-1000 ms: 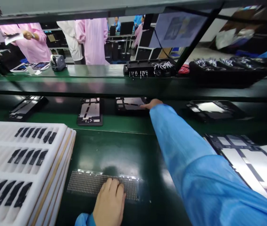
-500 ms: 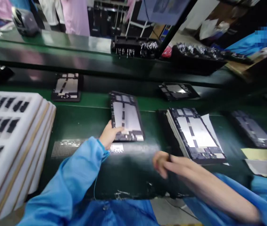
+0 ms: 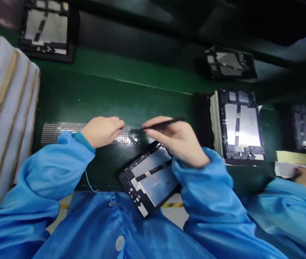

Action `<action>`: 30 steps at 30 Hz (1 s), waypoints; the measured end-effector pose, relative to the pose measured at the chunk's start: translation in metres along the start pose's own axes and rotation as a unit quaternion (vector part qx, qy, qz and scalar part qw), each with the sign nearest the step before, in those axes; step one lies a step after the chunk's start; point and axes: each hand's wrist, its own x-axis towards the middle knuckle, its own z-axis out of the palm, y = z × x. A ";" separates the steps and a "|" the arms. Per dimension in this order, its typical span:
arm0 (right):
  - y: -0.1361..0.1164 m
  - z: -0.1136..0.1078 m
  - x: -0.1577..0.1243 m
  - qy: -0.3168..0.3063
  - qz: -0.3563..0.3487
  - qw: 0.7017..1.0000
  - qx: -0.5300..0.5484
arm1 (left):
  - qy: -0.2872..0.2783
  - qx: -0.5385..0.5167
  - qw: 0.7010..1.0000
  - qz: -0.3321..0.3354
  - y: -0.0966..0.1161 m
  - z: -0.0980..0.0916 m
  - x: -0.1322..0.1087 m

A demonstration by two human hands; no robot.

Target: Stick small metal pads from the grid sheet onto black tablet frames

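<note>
The left hand (image 3: 101, 132) lay empty, its fingers loosely curled at the edge of a perforated metal mat (image 3: 61, 132) on the green tabletop (image 3: 115, 77). The right hand (image 3: 181, 140) pinched a slim black tool (image 3: 169, 121) narrowly between thumb and fingers, near a tablet back frame (image 3: 153, 181), which sat tilted at the tabletop's near edge, below both hands and close to the person's blue smock (image 3: 115, 230). The frame looked light, thin and stiff, yet its silvery panels seemed easily dented or flexed, so it would have been best taken by its black outer rim, not by the middle.
</note>
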 end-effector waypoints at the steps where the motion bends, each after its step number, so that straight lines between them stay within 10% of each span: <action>1: 0.011 0.005 0.017 -0.019 0.006 1.000 0.001 | -0.014 0.020 1.000 0.008 -0.009 -0.001 0.002; 6: 0.047 0.019 0.047 -0.087 0.021 0.995 -0.035 | -0.052 0.057 0.996 0.034 -0.021 0.006 -0.001; 16: 0.035 0.023 0.032 -0.065 -0.010 0.995 -0.076 | -0.094 0.141 0.985 0.013 -0.007 0.003 0.005; 23: 0.036 0.017 0.041 -0.068 -0.015 0.997 -0.044 | -0.016 0.175 0.981 0.077 -0.008 0.004 -0.004; 30: 0.017 0.040 -0.070 0.083 0.002 0.996 0.037 | -0.001 0.264 0.961 0.087 0.001 0.008 -0.013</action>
